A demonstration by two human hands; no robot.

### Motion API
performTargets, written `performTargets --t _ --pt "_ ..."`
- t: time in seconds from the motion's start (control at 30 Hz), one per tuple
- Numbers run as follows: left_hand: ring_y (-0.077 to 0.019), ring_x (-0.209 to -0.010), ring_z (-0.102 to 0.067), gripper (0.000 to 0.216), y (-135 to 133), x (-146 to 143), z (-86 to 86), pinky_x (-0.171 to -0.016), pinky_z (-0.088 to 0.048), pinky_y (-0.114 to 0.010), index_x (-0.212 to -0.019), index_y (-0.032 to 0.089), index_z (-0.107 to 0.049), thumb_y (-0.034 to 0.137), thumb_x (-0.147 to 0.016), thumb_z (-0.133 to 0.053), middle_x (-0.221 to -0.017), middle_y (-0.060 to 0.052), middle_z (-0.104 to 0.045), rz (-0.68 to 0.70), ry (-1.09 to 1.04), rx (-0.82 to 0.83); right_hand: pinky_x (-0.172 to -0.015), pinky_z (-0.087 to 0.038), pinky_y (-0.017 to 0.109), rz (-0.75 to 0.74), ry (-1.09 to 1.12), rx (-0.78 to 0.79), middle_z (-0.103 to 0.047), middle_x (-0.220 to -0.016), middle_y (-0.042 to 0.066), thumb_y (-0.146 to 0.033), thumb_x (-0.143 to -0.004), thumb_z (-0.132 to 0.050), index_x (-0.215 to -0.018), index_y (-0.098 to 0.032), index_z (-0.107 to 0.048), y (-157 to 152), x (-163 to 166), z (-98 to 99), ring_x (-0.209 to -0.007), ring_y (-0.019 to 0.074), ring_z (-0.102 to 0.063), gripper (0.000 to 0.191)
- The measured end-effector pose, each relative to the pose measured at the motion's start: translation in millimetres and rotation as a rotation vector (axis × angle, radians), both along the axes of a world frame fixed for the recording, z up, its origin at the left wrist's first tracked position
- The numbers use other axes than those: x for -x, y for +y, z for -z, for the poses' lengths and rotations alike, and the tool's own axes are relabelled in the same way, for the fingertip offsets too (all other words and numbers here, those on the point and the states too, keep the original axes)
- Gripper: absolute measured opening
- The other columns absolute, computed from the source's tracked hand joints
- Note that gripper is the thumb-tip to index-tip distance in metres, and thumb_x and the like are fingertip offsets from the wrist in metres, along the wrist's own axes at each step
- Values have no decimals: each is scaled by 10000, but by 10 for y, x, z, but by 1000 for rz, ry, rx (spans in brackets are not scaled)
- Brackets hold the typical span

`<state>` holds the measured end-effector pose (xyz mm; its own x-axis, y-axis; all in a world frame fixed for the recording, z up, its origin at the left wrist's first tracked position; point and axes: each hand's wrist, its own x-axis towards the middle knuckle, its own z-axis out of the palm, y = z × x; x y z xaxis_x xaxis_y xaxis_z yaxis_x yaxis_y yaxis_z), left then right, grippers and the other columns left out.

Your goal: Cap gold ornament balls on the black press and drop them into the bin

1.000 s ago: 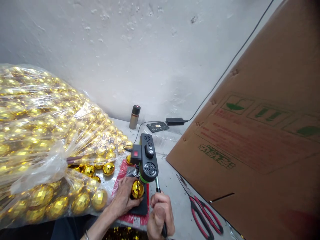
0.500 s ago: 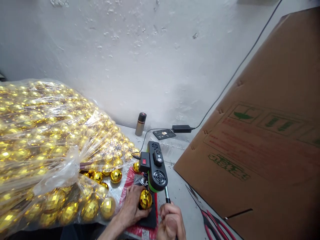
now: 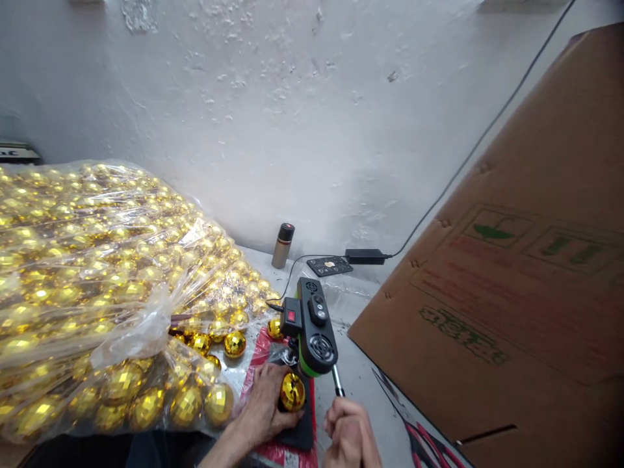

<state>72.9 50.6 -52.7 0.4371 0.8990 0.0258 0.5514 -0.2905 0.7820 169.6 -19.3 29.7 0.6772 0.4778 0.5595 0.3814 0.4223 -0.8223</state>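
Observation:
My left hand [image 3: 266, 403] grips a gold mirror-faceted ball [image 3: 292, 392] between thumb and fingers. A dark band or slit shows across the ball's front. It sits over the black base plate [image 3: 299, 432] of a small black and green bench drill press [image 3: 316, 325], just under the front of its head. My right hand [image 3: 351, 435] is closed around the handle of the machine's lever [image 3: 338, 380], right of the ball. The drill tip is hidden by the head and the ball.
A large clear plastic bag [image 3: 156, 325] of gold balls fills the left side, with loose gold balls [image 3: 234, 344] at its mouth. A cardboard box [image 3: 487, 260] leans at right, near red-handled scissors [image 3: 429, 445]. Behind stand a bottle [image 3: 283, 247] and a power adapter [image 3: 365, 256].
The whole view has shifted, so everything appears a little farther right. My left hand stays on the ball, and my right hand stays on the lever. The ball looks slightly turned.

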Motion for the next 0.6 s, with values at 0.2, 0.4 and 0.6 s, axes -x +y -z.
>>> performTargets --t 0.2,0.4,0.6 --pt "-455 -1362 -534 928 -286 326 281 -1164 -398 -644 -1497 226 -521 418 -677 -909 -1462 -194 -618 51 43 -149 -507 -359 251 -191 -61 9 -486 -626 -27 -355 -1039 -555 -684 -200 -553 -8 -184 -412 -534 112 -455 387" --pt "-412 -1302 -599 460 55 741 -74 -1099 -469 -598 -1385 199 -605 458 -1011 -540 -1398 -212 -656 -333 303 -343 -530 -394 251 -186 -133 -65 -529 -694 -6 -283 -1053 -513 -754 -197 -577 0 -158 -272 -572 120 -492 318" --pt "-386 -1095 -723 342 533 694 -520 -924 -556 -465 -1205 113 -661 365 -1028 -513 -1168 -236 -709 -417 581 -137 -551 -400 232 -194 -205 -59 -523 -713 -8 -221 -1060 -477 -730 -204 -541 -44 -150 -276 -600 112 -495 337"
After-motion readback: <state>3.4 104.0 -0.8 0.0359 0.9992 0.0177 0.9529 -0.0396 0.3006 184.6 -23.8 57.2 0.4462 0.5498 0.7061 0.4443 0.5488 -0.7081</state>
